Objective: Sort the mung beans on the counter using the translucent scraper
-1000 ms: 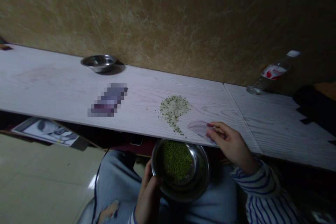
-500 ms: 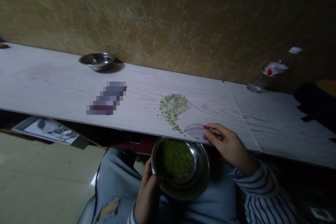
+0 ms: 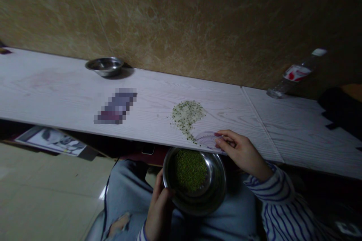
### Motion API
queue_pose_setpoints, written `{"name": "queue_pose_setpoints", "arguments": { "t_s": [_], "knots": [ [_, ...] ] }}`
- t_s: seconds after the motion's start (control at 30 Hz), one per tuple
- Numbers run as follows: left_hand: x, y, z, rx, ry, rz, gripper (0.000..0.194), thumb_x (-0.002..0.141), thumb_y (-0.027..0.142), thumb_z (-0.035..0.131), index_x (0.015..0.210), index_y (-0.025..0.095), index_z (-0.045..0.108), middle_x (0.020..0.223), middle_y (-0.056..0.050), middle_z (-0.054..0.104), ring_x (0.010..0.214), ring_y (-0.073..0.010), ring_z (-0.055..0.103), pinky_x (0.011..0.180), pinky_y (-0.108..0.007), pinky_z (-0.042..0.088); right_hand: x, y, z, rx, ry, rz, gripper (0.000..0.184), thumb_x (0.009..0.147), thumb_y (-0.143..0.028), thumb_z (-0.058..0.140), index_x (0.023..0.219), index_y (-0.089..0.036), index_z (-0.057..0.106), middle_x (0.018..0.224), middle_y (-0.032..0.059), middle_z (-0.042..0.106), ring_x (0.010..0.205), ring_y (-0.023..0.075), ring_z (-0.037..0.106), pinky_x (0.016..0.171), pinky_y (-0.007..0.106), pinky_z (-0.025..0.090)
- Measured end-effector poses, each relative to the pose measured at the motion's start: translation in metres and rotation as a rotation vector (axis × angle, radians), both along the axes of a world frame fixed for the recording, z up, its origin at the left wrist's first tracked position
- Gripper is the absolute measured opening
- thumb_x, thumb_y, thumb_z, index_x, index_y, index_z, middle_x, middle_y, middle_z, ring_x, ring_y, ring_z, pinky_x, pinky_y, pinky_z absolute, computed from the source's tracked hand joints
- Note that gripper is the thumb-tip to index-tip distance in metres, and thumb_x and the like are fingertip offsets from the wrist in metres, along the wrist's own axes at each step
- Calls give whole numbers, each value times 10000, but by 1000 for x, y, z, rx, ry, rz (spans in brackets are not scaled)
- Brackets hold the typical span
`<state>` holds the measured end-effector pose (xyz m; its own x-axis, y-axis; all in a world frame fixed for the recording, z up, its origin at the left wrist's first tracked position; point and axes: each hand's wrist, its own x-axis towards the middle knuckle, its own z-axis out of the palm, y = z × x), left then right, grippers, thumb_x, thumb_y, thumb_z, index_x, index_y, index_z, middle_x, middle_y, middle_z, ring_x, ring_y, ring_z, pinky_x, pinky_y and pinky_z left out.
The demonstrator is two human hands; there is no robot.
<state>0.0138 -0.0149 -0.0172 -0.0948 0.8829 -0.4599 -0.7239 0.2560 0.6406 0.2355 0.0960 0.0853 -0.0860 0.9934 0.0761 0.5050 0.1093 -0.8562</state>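
Note:
My left hand (image 3: 160, 203) is closed on the left rim of a steel bowl (image 3: 217, 192), which is tilted below the table's front edge over my lap. Green beans (image 3: 190, 169), apparently mung beans, lie in the bowl. Between thumb and fingers my right hand (image 3: 237, 148) pinches a clear protractor (image 3: 205, 140), held low at the table edge above the bowl. Its left end is at the tail of a pile of white grains mixed with green beans (image 3: 188, 115), perhaps rice, on the white table (image 3: 152, 113).
A second steel bowl (image 3: 104, 68) stands at the back left by the wall. In front of it lies a blurred-out flat object (image 3: 117, 108). A plastic bottle (image 3: 295, 73) and a dark item (image 3: 343, 109) are on the right. An open drawer (image 3: 53, 141) sits below the table.
My right hand has slid the protractor slightly left, toward the tail of the pile. My left hand and the bowl stay in place.

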Motion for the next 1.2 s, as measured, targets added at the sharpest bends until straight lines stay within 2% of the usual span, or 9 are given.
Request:
{"name": "queue_pose_setpoints", "arguments": {
  "t_s": [0.27, 0.5, 0.7, 0.87, 1.0, 1.2],
  "knots": [
    [-1, 0, 3, 17, -3, 9, 589, 693, 280, 775, 1275, 282, 687, 1251, -76, 708, 1220, -368, 580, 963, -472, 485, -5, 2, 0, -3, -35, 26, 263, 846, -384, 629, 1016, -204, 716, 787, 51, 757, 728, 206, 726, 668, 318, 568],
    [-1, 1, 6, 11, -4, 15, 576, 691, 252, 764, 1261, 259, 681, 1248, -73, 709, 1294, -359, 533, 1030, -461, 439, -6, 0, 2, -16, -37, 43, 269, 852, -379, 634, 1024, -190, 716, 806, 53, 758, 727, 194, 719, 664, 306, 565],
    [4, 1, 19, -5, 13, 39, 515, 700, 233, 722, 1214, 239, 685, 1210, -70, 720, 1221, -348, 577, 957, -430, 468, -6, -5, 1, -24, -54, 78, 249, 871, -382, 632, 1025, -207, 722, 799, 41, 759, 730, 193, 720, 658, 303, 573],
    [1, 1, 15, -18, 12, 11, 585, 686, 241, 722, 1269, 249, 664, 1194, -80, 725, 1166, -353, 595, 889, -430, 496, -4, -4, 1, 28, -54, 40, 247, 861, -377, 647, 1020, -210, 734, 829, 47, 766, 746, 197, 722, 673, 310, 581],
    [0, 2, 9, -24, 17, 8, 632, 673, 265, 746, 1299, 258, 660, 1208, -89, 722, 1213, -372, 574, 959, -464, 474, -11, 1, 3, 52, -114, 61, 230, 858, -361, 648, 1006, -214, 746, 820, 40, 765, 725, 186, 704, 664, 301, 559],
    [2, 2, 13, 15, -1, 20, 518, 707, 225, 721, 1223, 263, 699, 1229, -74, 718, 1276, -352, 542, 1046, -460, 419, -22, 18, 10, 28, -136, 142, 222, 876, -332, 629, 1024, -212, 744, 798, 31, 759, 683, 170, 680, 621, 287, 526]
  ]
}}
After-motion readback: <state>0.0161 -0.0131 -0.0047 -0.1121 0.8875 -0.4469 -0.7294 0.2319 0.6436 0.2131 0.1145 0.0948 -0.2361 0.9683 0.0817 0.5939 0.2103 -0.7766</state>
